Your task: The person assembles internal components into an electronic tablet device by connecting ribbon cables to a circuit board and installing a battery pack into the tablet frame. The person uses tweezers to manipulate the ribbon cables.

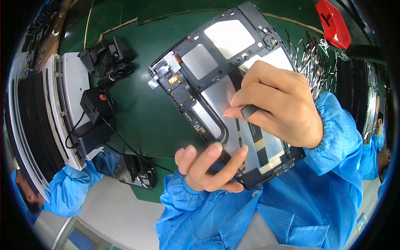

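Worktop [137,121], green, carries an opened tablet [221,91] lying tilted at its centre. Right hand [279,104] rests on the tablet, fingers pinching a small dark tool [250,111]. Left hand [208,168] steadies the tablet's lower edge, fingers loosely spread.

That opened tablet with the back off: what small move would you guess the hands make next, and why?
Probably lowering the dark tool tip onto the tablet frame. The right hand pinches the tool just above the metal plate, while the left hand steadies the frame's near edge, fingers spread.
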`<act>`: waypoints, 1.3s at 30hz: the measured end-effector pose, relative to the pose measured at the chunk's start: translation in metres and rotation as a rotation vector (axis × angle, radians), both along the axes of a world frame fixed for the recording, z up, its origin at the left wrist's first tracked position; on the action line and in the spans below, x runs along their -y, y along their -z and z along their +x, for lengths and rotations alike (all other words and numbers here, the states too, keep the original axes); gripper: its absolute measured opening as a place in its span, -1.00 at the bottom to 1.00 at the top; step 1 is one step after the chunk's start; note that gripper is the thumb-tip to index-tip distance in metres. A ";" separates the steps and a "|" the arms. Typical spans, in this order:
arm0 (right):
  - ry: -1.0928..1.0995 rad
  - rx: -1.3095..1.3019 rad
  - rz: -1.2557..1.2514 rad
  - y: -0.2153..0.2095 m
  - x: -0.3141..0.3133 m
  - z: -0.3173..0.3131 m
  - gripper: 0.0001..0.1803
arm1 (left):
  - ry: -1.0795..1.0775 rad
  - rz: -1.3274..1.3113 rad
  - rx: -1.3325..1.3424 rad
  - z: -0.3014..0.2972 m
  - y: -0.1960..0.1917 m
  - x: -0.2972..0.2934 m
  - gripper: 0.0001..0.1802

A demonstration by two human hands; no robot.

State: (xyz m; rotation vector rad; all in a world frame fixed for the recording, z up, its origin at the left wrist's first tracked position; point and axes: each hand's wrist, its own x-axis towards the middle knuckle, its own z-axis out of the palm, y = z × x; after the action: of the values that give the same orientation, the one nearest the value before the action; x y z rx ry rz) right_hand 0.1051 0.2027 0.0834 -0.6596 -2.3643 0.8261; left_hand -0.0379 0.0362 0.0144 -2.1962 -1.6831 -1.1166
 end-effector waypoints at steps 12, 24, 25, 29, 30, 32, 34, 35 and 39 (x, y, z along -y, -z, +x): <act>0.043 -0.059 -0.076 -0.003 0.002 -0.002 -0.73 | -0.159 -0.286 -0.016 -0.003 -0.031 -0.029 -0.10; -0.071 0.355 0.159 -0.028 0.070 0.032 -0.52 | -0.023 -0.320 0.065 -0.024 -0.044 -0.066 -0.63; -0.124 0.429 0.215 -0.032 0.073 0.035 -0.56 | -0.045 -0.328 0.091 -0.022 -0.049 -0.063 -0.65; -0.224 0.565 0.278 -0.041 0.095 0.044 -0.58 | -0.073 -0.341 0.067 -0.020 -0.050 -0.061 -0.66; -0.228 0.607 0.275 -0.041 0.098 0.045 -0.58 | -0.075 -0.331 0.065 -0.019 -0.051 -0.062 -0.66; -0.179 0.509 0.263 -0.036 0.095 0.046 -0.59 | -0.082 -0.328 0.073 -0.017 -0.053 -0.063 -0.67; -0.141 0.344 0.146 -0.031 0.086 0.051 -0.52 | -0.112 -0.341 -0.018 -0.017 -0.050 -0.056 -0.64; -0.013 0.241 0.170 -0.029 0.082 0.053 -0.61 | -0.113 -0.268 0.157 -0.014 -0.041 -0.048 -0.59; 0.524 0.190 0.035 -0.024 0.057 0.085 -0.64 | -0.031 -0.045 0.901 0.037 -0.008 -0.005 -0.26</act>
State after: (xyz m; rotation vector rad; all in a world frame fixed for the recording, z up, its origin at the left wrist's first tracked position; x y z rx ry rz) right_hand 0.1897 0.1462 0.1071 -1.3166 -2.1960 0.5039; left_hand -0.0006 0.0414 0.0225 -1.7558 -1.9988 -2.2927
